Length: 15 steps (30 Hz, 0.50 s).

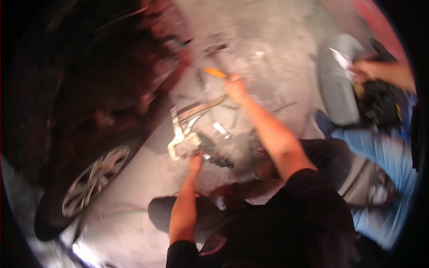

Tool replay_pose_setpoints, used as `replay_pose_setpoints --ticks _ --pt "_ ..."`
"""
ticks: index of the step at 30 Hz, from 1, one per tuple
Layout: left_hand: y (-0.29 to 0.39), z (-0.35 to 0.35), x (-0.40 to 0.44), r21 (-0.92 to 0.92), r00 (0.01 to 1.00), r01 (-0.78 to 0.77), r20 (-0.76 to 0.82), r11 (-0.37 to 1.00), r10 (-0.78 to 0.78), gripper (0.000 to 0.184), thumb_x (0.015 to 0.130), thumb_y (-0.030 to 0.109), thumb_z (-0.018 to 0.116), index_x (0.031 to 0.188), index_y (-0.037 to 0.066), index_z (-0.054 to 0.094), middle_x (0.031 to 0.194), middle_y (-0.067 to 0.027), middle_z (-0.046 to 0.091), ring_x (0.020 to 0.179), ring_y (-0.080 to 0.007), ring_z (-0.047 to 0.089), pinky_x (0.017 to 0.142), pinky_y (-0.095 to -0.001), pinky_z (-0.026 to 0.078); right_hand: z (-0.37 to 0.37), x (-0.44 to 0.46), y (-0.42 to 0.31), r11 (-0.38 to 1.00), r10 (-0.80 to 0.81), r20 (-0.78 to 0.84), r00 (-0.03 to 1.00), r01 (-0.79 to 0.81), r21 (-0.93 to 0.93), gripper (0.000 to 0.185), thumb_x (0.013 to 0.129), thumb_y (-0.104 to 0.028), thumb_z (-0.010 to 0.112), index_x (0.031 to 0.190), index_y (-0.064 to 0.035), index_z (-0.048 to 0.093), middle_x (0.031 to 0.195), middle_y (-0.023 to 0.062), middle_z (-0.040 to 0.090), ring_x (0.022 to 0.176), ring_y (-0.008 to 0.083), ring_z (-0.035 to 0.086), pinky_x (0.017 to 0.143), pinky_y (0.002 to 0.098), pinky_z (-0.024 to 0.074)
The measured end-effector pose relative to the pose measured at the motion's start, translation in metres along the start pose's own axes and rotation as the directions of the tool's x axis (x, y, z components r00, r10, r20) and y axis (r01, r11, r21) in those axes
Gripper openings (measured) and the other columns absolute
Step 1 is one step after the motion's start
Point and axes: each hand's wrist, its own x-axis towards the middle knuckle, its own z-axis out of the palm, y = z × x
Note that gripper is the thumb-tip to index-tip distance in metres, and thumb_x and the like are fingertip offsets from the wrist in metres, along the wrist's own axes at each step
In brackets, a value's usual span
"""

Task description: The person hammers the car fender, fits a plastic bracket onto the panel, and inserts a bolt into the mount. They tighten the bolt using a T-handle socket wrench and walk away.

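My left hand (195,161) is closed at the lower edge of a pale metal car part (187,145), a bulky block with bracket-like arms. Beside that hand, a dark tool-like piece (219,161) lies on the floor. My right hand (236,88) is stretched far forward, its fingers closed and smeared by motion. Right at its fingers is an orange handle (215,73), and just past them is a hammer-like tool (216,48). What the fingers grip cannot be made out. Between my hands lie a long flat bar (203,108) and a small silver piece (221,130).
On the left stands a dark red car with a wheel (96,181). At the right, another person in jeans (373,145) has a hand (366,71) by a loose tire (337,85). Thin rods (286,106) lie scattered on the concrete floor (277,27).
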Motion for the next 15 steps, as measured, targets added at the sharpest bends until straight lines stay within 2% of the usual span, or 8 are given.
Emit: replay_pose_setpoints --ticks 2,5,8,10,12,13,14,15 --pt "0.007 -0.004 0.004 -0.083 0.989 0.136 0.077 0.987 -0.13 0.04 0.095 0.035 0.069 0.103 -0.004 0.073 0.068 -0.0085 0.064 0.054 -0.0187 0.057 0.051 -0.0385 0.043 0.012 -0.033 -0.019 0.998 -0.053 -0.269 0.962 0.06 0.019 0.022 0.086 -0.013 0.065 0.102 0.0016 0.061 0.08 0.0182 0.06 0.072 0.0283 0.059 0.065 0.0457 0.0491" --pt "0.023 -0.003 0.001 -0.098 0.97 0.216 0.133 0.971 -0.203 0.035 0.097 0.036 0.068 0.096 0.002 0.066 0.061 -0.0041 0.054 0.042 -0.0139 0.042 0.038 -0.0332 0.031 -0.006 -0.09 -0.06 0.953 0.046 -0.153 0.987 0.002 0.303 0.025 0.09 -0.016 0.065 0.11 -0.0036 0.059 0.078 0.0183 0.062 0.071 0.0345 0.065 0.066 0.0448 0.0505" --pt "0.025 -0.01 -0.001 -0.1 0.968 0.214 0.154 0.972 -0.198 0.035 0.099 0.038 0.067 0.092 0.004 0.063 0.061 -0.0043 0.051 0.039 -0.0133 0.038 0.034 -0.0321 0.028 -0.022 -0.111 -0.101 0.76 0.205 0.091 0.975 -0.217 0.612 0.02 0.093 -0.013 0.063 0.109 -0.0024 0.058 0.077 0.0133 0.059 0.066 0.0236 0.061 0.061 0.0417 0.0478" --pt "0.024 -0.009 0.004 -0.074 0.971 0.202 0.143 0.977 -0.19 0.033 0.098 0.037 0.067 0.095 0.004 0.067 0.06 -0.0043 0.05 0.039 -0.0131 0.038 0.034 -0.0327 0.029 -0.027 -0.108 -0.11 0.873 0.156 -0.1 0.983 -0.09 0.48 0.02 0.095 -0.012 0.062 0.111 -0.0016 0.058 0.076 0.0085 0.057 0.065 0.016 0.056 0.058 0.039 0.0454" --pt "-0.005 -0.003 0.02 0.112 0.945 -0.224 0.269 0.968 0.187 0.036 0.098 0.039 0.066 0.1 0.003 0.073 0.067 -0.0082 0.059 0.047 -0.0183 0.05 0.043 -0.0365 0.04 -0.029 -0.104 -0.123 0.894 0.165 -0.172 0.971 -0.074 0.442 0.022 0.096 -0.014 0.063 0.113 -0.0012 0.058 0.075 0.007 0.056 0.065 0.016 0.054 0.058 0.0386 0.045" --pt "-0.026 0.0 0.04 0.18 0.929 -0.304 0.271 0.935 0.25 0.046 0.098 0.045 0.061 0.105 0.002 0.073 0.089 -0.0175 0.065 0.078 -0.0312 0.058 0.07 -0.0451 0.044 -0.025 -0.103 -0.127 0.851 0.078 -0.284 0.956 0.085 0.518 0.023 0.099 -0.019 0.065 0.109 0.0007 0.059 0.071 0.0047 0.053 0.064 0.0158 0.051 0.056 0.038 0.0431" --pt "-0.047 0.002 0.058 0.248 0.91 -0.379 0.273 0.891 0.311 0.055 0.098 0.052 0.057 0.109 0.0 0.073 0.111 -0.0268 0.071 0.109 -0.0441 0.065 0.096 -0.0538 0.048 -0.037 -0.107 -0.144 0.876 0.123 -0.215 0.969 -0.004 0.483 0.026 0.1 -0.024 0.065 0.11 -0.0011 0.061 0.072 0.0011 0.054 0.065 0.0137 0.051 0.057 0.0348 0.0434" --pt "-0.065 0.017 0.07 0.395 0.986 -0.169 0.07 0.903 0.153 0.061 0.097 0.059 0.056 0.116 0.003 0.073 0.116 -0.0273 0.07 0.111 -0.0454 0.065 0.097 -0.0548 0.049 -0.051 -0.111 -0.161 0.895 0.167 -0.145 0.975 -0.088 0.436 0.028 0.101 -0.029 0.066 0.112 -0.0028 0.063 0.073 -0.0025 0.054 0.067 0.0117 0.051 0.058 0.0316 0.0437"
